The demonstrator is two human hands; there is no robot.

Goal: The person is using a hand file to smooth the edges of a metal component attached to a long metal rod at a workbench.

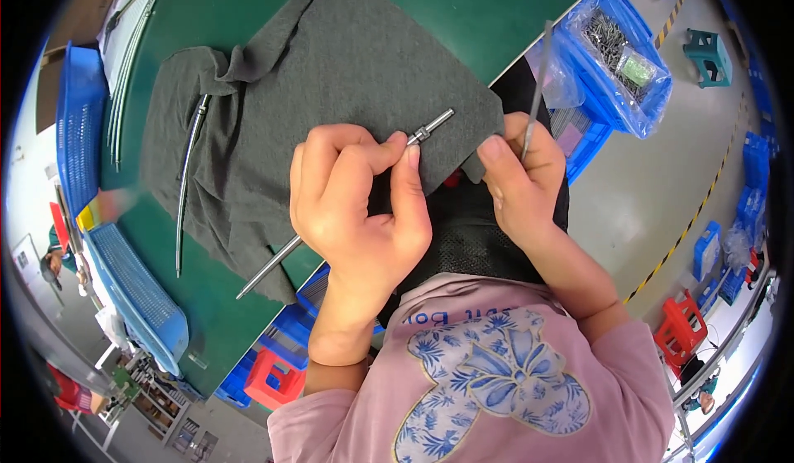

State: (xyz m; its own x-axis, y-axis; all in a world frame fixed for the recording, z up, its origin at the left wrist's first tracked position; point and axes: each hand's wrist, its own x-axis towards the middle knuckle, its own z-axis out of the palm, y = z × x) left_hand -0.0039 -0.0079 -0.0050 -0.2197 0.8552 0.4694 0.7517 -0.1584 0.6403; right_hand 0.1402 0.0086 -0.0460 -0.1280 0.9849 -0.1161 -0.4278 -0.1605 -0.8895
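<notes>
A slim silver metal rod [269, 271] runs slantwise through my left hand [360, 194]. My thumb and forefinger pinch it just below its stepped, collared end [426, 129]. Closed around a thin grey metal rod [536, 91] is my right hand [528, 173], beside the corner of a dark grey cloth [372, 57]. That rod stands nearly upright, and its lower part is hidden by the fingers. The cloth lies bunched on the green table [488, 4] beneath my left hand. Another slim metal rod [188, 186] with a dark section rests on the cloth's left side.
Blue baskets [78, 124] and several long thin rods [132, 74] lie along the table's left side. Right of the table, a blue bin [653, 111] holds many small metal parts. Red stools [277, 376] and a green stool [709, 57] stand on the floor.
</notes>
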